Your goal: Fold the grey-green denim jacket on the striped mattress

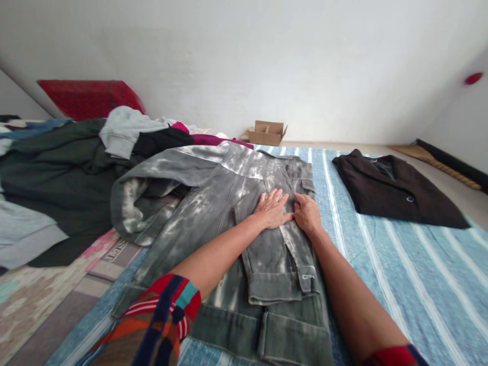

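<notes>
A grey tie-dye denim jacket (206, 213) lies back up on the blue striped sheet. Its right-hand sleeve is folded in over the body, with the cuff near the hem. The other sleeve still stretches out to the left in a loose bend. My left hand (272, 208) rests flat on the folded sleeve, fingers spread. Close beside it, my right hand (306, 212) lies on the jacket's right edge with its fingers stretched forward. The undersides of both hands are hidden.
A folded dark brown garment (396, 188) lies on the striped sheet (385, 264) at the right. Heaped clothes (57, 178) fill the left side, touching the jacket's outstretched sleeve. A small open cardboard box (267, 133) stands by the wall, and a red panel (91, 97) leans behind the heap.
</notes>
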Motion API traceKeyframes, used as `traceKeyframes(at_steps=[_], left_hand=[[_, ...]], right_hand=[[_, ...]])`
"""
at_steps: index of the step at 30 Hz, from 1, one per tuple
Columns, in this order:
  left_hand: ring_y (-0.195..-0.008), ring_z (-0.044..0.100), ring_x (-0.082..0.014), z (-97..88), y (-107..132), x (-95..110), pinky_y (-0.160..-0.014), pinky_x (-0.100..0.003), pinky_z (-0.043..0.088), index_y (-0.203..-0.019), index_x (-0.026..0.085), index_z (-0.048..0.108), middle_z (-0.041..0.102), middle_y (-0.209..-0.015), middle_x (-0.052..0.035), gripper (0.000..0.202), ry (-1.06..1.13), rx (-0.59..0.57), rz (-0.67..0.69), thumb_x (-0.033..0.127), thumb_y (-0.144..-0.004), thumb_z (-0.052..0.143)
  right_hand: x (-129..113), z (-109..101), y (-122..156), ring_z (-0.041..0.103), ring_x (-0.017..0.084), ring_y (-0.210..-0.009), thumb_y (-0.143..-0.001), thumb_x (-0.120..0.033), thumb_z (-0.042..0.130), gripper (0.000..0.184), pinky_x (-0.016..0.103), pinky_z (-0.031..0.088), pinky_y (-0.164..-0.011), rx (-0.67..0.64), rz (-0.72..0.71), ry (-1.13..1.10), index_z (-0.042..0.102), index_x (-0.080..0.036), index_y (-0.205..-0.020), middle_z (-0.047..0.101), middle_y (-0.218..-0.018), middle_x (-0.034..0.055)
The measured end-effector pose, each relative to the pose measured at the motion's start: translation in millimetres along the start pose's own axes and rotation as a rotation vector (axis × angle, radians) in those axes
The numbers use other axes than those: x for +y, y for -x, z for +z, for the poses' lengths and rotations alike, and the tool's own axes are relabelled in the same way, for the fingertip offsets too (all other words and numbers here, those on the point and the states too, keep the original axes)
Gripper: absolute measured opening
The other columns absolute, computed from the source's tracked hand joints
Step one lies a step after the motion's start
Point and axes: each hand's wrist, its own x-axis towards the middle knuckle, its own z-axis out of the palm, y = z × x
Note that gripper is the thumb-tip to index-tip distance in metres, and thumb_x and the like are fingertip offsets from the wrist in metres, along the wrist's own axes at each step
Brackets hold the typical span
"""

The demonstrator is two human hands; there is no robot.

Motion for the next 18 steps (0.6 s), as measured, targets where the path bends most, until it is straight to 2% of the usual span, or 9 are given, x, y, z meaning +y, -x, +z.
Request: traceKeyframes(at_steps=[5, 10, 18], left_hand=[[-0.142, 0.000, -0.0254, -1.3, 12, 4, -0.113, -0.048, 0.006, -0.146, 0.009, 0.016, 0.008, -0.155, -0.0148, 0.076, -0.006, -0.004, -0.036, 0.057, -0.089, 0.030], [-0.142, 0.004, -0.0249, -0.6, 17, 4, -0.113, -0.047, 0.008, -0.145, 0.008, 0.021, 0.014, -0.154, -0.0145, 0.074, 0.008, -0.039, -0.018, 0.057, -0.090, 0.028], [-0.142, 0.007, -0.0265, 2.6, 16, 2, -0.112, -0.049, 0.011, -0.144, 0.010, 0.025, 0.019, -0.153, -0.0149, 0.072, 0.036, 0.016, -0.020, 0.056, -0.089, 0.031]], right_hand=[[-1, 0, 2, 0.051, 0.018, -0.102, -0.088, -0.014, 0.036, 0.039, 0.029, 0.034, -0.090, -0.025, -0.002, 0.038, 0.063, -0.019, -0.116, 0.062, -0.108, 0.0071], [0, 1, 1, 0.049, 0.019, -0.108, -0.089, -0.016, 0.036, 0.038, 0.030, 0.032, -0.094, -0.051, 0.006, 0.070, 0.063, -0.021, -0.116, 0.061, -0.111, 0.0070], [0, 4, 2, 0.048, 0.020, -0.111, -0.091, -0.020, 0.036, 0.037, 0.032, 0.031, -0.096, -0.040, 0.014, 0.092, 0.062, -0.021, -0.117, 0.059, -0.119, 0.0071]])
